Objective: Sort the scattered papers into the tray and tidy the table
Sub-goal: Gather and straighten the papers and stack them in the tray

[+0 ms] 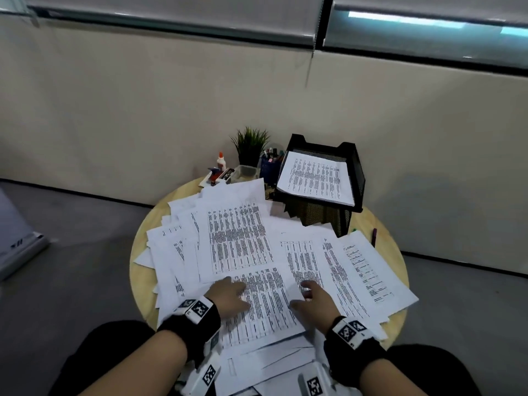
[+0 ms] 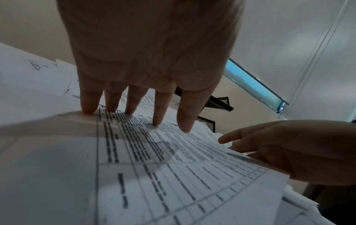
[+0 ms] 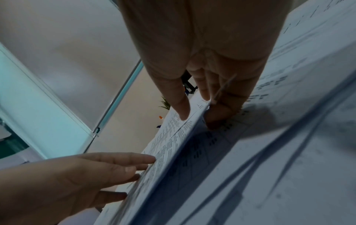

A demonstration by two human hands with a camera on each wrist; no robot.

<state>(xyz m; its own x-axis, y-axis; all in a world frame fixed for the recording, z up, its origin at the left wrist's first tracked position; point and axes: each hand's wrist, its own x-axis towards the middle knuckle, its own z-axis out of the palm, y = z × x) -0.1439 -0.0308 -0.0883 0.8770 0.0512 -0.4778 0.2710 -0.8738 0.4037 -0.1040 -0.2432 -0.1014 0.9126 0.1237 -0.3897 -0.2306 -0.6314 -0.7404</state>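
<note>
Many printed paper sheets [image 1: 237, 241] lie scattered over a round wooden table [image 1: 391, 252]. A black mesh tray [image 1: 358, 172] at the back right holds a stack of sheets [image 1: 315, 178] in its top tier. My left hand [image 1: 228, 292] [image 2: 146, 76] lies on the nearest printed sheet [image 1: 265, 304] [image 2: 173, 175], its straight fingertips pressing on the paper. My right hand [image 1: 313, 298] [image 3: 202, 60] pinches that sheet's raised right edge [image 3: 169, 146], thumb on top and fingers underneath.
Behind the papers stand a small potted plant [image 1: 251, 147], a glue bottle [image 1: 220, 161], a pen cup [image 1: 268, 167] and a clear box [image 1: 245, 171]. A purple pen [image 1: 374, 237] lies right of the tray. More sheets overhang the table's near edge [image 1: 271, 364].
</note>
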